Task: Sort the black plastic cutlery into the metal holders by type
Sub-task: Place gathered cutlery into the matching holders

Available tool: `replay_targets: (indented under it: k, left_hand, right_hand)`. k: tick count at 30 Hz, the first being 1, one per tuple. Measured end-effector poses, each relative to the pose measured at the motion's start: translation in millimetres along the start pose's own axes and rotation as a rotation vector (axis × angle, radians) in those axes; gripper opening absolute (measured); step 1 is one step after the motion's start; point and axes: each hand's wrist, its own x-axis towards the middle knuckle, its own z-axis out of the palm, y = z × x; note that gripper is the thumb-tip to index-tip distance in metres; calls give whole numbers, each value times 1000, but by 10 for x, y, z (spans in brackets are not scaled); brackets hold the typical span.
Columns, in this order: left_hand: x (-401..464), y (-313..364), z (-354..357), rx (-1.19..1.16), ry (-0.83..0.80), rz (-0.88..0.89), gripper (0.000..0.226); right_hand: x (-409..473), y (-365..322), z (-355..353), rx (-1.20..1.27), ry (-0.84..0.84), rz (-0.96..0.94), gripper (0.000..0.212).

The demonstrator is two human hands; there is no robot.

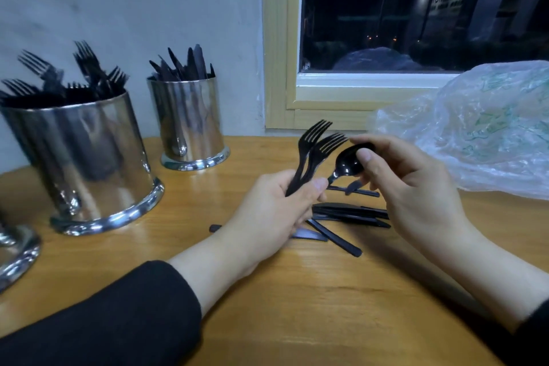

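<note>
Left hand (277, 205): fingers and thumb curled round the handles of two black plastic forks (315, 151), tines up and fanned slightly apart above the fist. Right hand (416, 187): thumb and fingertips pinching the bowl of a black plastic spoon (349, 164), its handle slanting down toward the left thumb; whether the handle touches that hand cannot be told. Beneath and between the hands, on the wooden table (297, 306): a small loose pile of black cutlery (347, 215), mostly flat handles and what look like knives, types partly hidden by the hands; one handle end juts out left of the left wrist. Far left of the hands: large metal holder (86, 163), well filled with forks, tines upward. Behind it, against the wall: smaller metal holder (190, 122), holding knives, blades upward. At the left edge: base of a third metal holder (15, 252), contents out of view, presumably for spoons. Right of the hands: crumpled clear plastic bag (481, 128) under the window (416, 15). Progress, judged: sorting appears well advanced; two holders are stocked, while the three pieces in hand and the modest pile remain to be placed.
</note>
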Motion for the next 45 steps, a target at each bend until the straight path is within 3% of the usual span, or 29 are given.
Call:
replay_targets:
  k: [6, 10, 13, 14, 17, 21, 23, 27, 35, 41, 45]
  left_hand:
    - [-306, 120, -217, -49, 131, -26, 33]
    - [-582, 236, -491, -46, 324, 38, 34]
    - [-819, 288, -802, -43, 496, 112, 35]
    - [-916, 316, -924, -1, 552, 118, 35]
    - [-1273, 496, -1312, 151, 748, 150, 37]
    - [-1759, 774, -1777, 378, 1033, 260, 43]
    - [-1944, 879, -1973, 315, 1099, 260, 42]
    - [-2188, 1004, -2166, 66, 1051, 148, 48]
    - [-2331, 919, -2231, 17, 883, 27, 51]
    - [-2294, 827, -2240, 18, 800, -13, 50]
    - [-2213, 817, -2206, 32, 731, -32, 51]
  right_hand:
    - [61, -316, 289, 14, -34, -48, 19]
    - [175, -681, 596, 12, -100, -106, 17]
    - [244, -1046, 941, 77, -177, -146, 39]
    - [271, -1159, 1063, 95, -168, -181, 41]
    - [388, -1647, 1412, 176, -151, -300, 14]
    - [675, -2157, 1751, 316, -33, -427, 17]
    - [829, -2333, 1912, 345, 18, -475, 16]
    - [1003, -2476, 2286, 269, 32, -524, 14]
    - [957, -2342, 2833, 6, -50, -680, 22]
    - [830, -2171, 3022, -202, -356, -726, 28]
    - [734, -2242, 2830, -26, -282, -648, 31]
